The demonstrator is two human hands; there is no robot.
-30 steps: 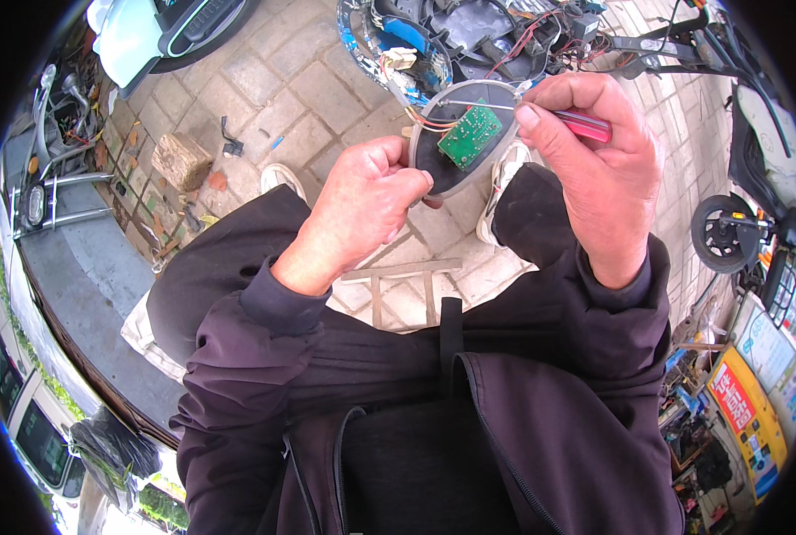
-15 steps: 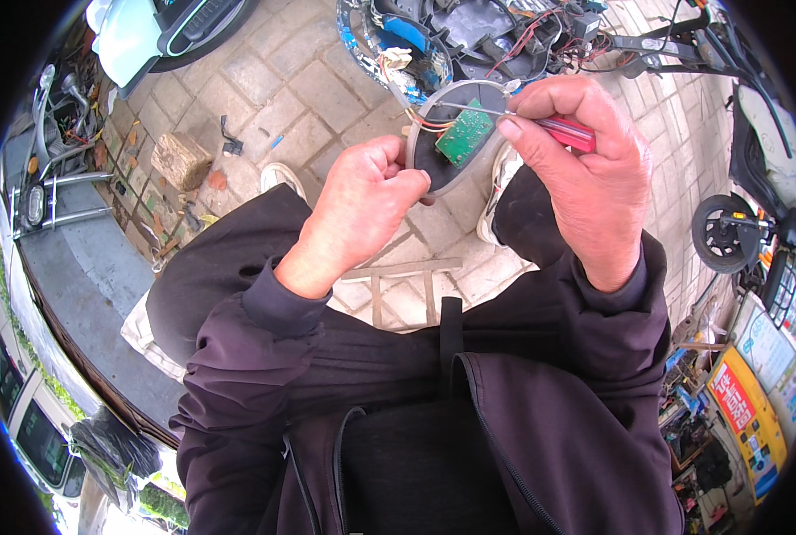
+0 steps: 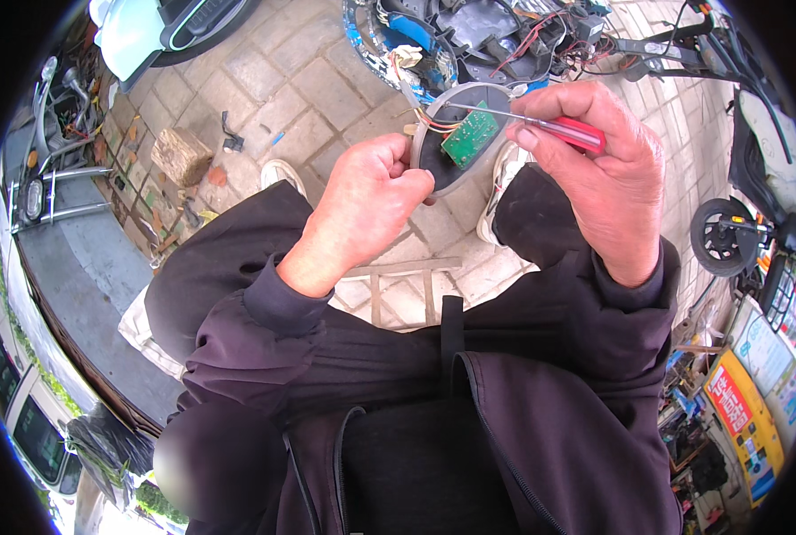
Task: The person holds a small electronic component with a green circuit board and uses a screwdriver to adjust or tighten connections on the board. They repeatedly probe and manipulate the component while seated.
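Note:
My left hand [image 3: 369,196] is closed on the near left rim of an oval grey plastic housing [image 3: 424,153], thumb over the edge. Inside the housing stands a green circuit board [image 3: 470,138], tilted, with several thin red and pale wires running to it from the left rim. A screwdriver [image 3: 576,134] with a red handle is pinched in my right hand [image 3: 598,169]. Its thin metal shaft points left across the upper part of the housing, and the tip is near the inner wall by the wires; whether it touches anything I cannot tell.
Beyond the housing lies a dark and blue plastic scooter body part [image 3: 469,45] with loose wires. A wooden block [image 3: 181,157] sits on the paving at left. A scooter wheel [image 3: 719,234] stands at right, and a grey metal panel [image 3: 94,276] lies along the left.
My right hand has shifted slightly right and turned, showing more of the screwdriver's red handle. The left hand and housing have barely moved.

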